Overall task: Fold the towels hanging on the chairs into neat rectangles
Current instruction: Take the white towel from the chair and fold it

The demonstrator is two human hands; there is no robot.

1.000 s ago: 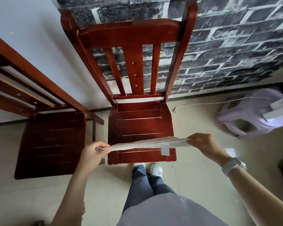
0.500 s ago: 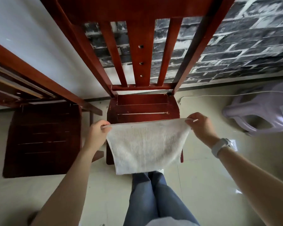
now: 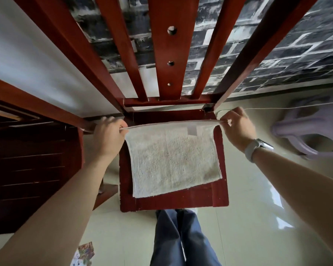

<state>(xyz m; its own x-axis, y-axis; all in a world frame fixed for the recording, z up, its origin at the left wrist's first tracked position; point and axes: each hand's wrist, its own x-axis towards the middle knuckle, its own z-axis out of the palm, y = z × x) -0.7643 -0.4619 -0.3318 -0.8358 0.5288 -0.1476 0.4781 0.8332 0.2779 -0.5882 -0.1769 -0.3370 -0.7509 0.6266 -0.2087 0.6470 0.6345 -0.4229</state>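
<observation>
At the far left stands a dark red wooden slatted chair (image 3: 27, 169), its seat in shadow, just beside the red-brown wooden chair with a slatted back (image 3: 169, 60) that fills the middle of the view. Below the dark chair, near the bottom edge, a small colourful printed paper (image 3: 84, 254) lies on the pale glossy tiled floor (image 3: 248, 217).

The left hand (image 3: 109, 135) is closed in a pinch on the left top corner of a cream-white terry towel (image 3: 173, 160), at the left rear of the middle chair's seat. The towel is stretched taut between the two hands along its top hem, and its body spreads down over the seat, the lower edge near the seat's front rim. A small white label (image 3: 192, 129) hangs from the hem, right of centre. Beneath the seat's front edge are the person's blue trouser legs (image 3: 181, 237).

The right hand (image 3: 236, 127) pinches the towel's right top corner with fingers closed, at the seat's right rear; its wrist bears a white-strapped watch (image 3: 258, 148). Well right of the chair, a pale lilac plastic stool (image 3: 313, 131) stands on the floor, with a thin white cord (image 3: 277, 108) running across it.
</observation>
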